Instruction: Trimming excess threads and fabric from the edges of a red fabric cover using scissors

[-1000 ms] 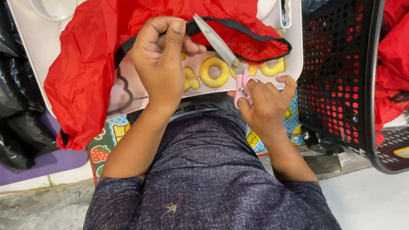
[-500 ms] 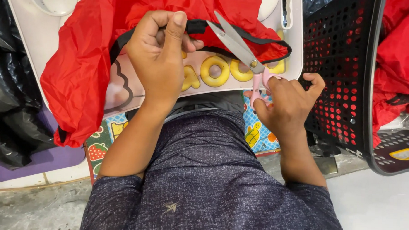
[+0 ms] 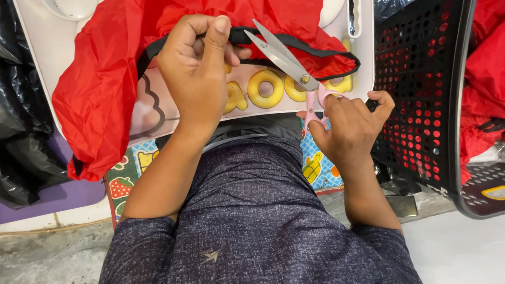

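— What surrounds the hands?

— A black perforated basket (image 3: 427,92) stands just beside the right hand (image 3: 351,126), past the white tray's (image 3: 41,36) right edge; black plastic bags (image 3: 10,122) crowd the left edge.

— And the grips?

— The left hand (image 3: 196,73) pinches a black strap (image 3: 300,44) on red fabric (image 3: 106,81) draped over the tray. The right hand grasps pink-handled scissors (image 3: 289,62), blades parted, tips at the strap.

— Open room?

— Pale floor (image 3: 467,256) at lower right, beyond the patterned mat (image 3: 313,166).
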